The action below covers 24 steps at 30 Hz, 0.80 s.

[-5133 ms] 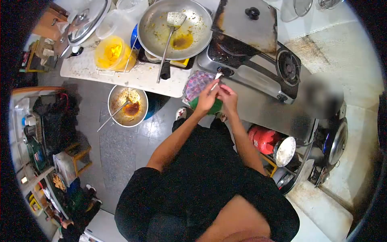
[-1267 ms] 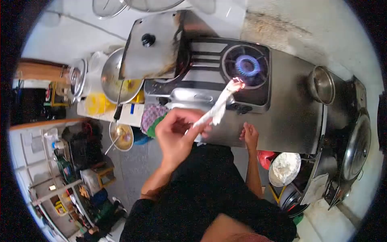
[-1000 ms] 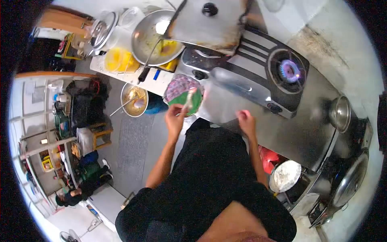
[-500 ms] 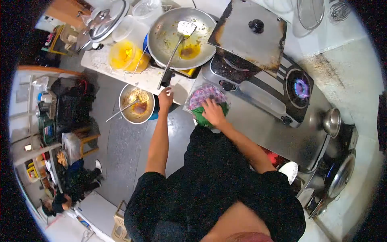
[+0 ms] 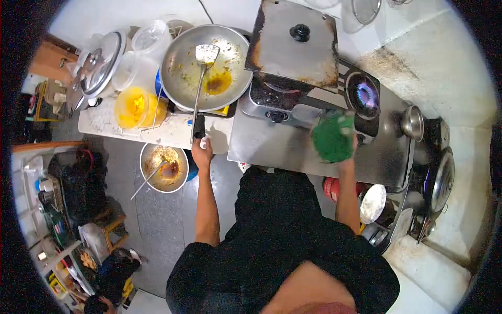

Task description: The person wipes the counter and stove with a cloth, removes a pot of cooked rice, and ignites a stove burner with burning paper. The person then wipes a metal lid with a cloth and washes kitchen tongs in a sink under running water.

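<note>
The wok [image 5: 205,67] sits far left on the white table [image 5: 157,133], beside the stove [image 5: 308,99], its spatula [image 5: 201,83] running lengthwise from the bowl toward the person. The left hand [image 5: 201,152] touches the handle's near end, whether gripping I cannot tell. Well right, the right hand [image 5: 342,152] grips a green cloth [image 5: 331,138] near the lit burner [image 5: 364,96].

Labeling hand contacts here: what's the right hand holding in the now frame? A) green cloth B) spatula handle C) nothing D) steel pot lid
A: the right hand holds up a bunched green cloth over the steel counter, beside the lit burner.
</note>
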{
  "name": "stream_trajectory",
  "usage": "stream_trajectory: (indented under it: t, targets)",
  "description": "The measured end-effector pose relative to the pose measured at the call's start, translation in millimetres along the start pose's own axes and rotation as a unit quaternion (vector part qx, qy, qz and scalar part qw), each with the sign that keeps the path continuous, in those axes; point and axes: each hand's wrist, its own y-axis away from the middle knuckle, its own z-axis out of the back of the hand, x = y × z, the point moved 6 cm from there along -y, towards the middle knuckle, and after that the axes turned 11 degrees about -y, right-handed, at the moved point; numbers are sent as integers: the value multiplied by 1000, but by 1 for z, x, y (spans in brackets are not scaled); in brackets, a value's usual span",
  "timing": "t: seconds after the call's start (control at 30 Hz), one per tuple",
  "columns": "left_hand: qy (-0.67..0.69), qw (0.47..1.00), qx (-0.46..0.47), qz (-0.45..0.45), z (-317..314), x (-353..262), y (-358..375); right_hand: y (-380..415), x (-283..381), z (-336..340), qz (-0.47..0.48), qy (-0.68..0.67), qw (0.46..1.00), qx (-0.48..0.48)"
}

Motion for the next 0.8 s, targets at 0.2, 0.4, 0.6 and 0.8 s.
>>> stream_trajectory:
  t: [0.2, 0.4, 0.6, 0.8]
  targets:
    - [38, 998, 19, 48, 25, -45, 31, -91, 77, -91, 54, -31, 988, 139]
    - [136, 980, 123, 74, 11, -112, 71, -171, 74, -156, 59, 123, 969, 205]
    - [195, 961, 145, 134, -17, -139, 85, -140, 48, -239, 37, 419, 885, 200]
    - [389, 816, 328, 275, -101, -208, 59, -156, 44, -240, -14, 324, 919, 223]
